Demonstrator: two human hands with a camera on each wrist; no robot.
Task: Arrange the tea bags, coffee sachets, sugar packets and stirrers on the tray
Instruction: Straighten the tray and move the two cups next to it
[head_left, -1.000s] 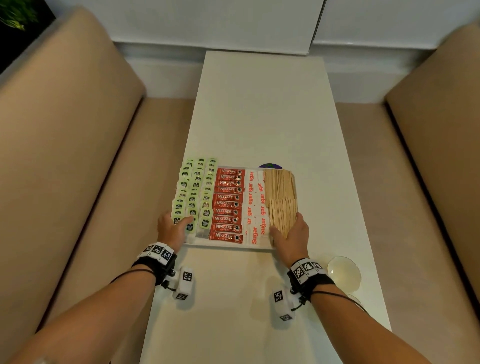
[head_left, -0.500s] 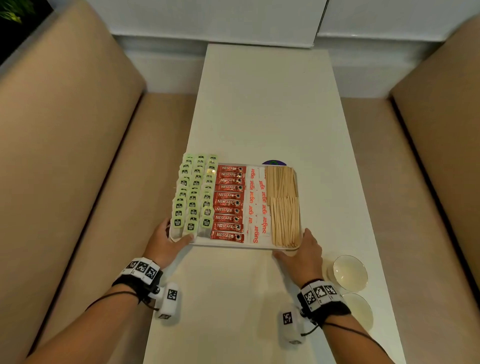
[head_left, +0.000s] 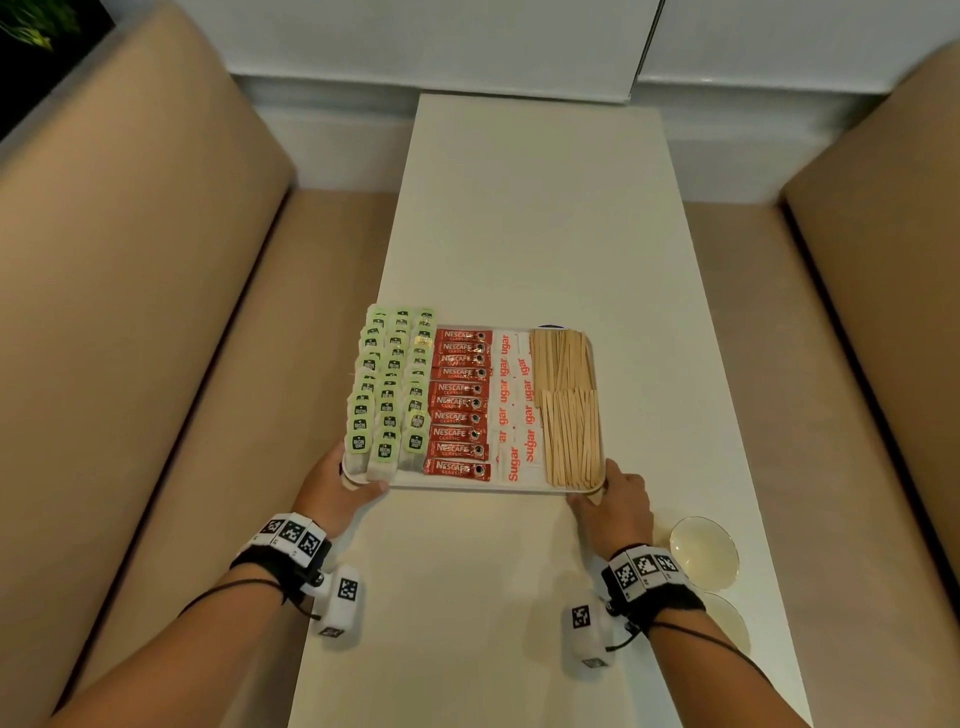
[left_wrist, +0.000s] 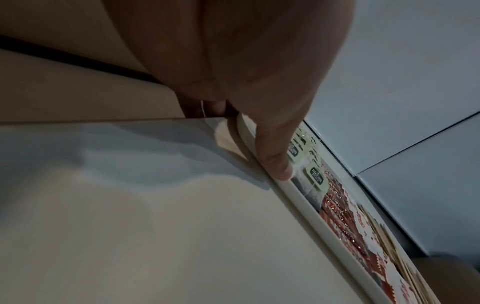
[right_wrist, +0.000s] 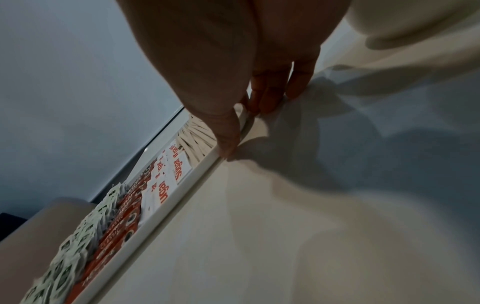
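Beige benches flank a long white table (head_left: 519, 597), and the tray (head_left: 467, 484) sits near its left edge, overhanging slightly. Tea bags (head_left: 389, 389) fill the tray's left side, coffee sachets (head_left: 457, 402) come next, then sugar packets (head_left: 514, 405), with stirrers (head_left: 569, 405) along the right edge. Left hand (head_left: 332, 488) pinches the near left corner, thumb on the rim. Right hand (head_left: 615, 501) grips the near right corner, thumb (right_wrist: 228, 133) on the rim and fingers (right_wrist: 270, 92) curled beneath. Arranging looks finished; any shifting should be level and even with both hands so rows stay aligned. Two saucers (head_left: 704, 553) lie near the table's right edge.
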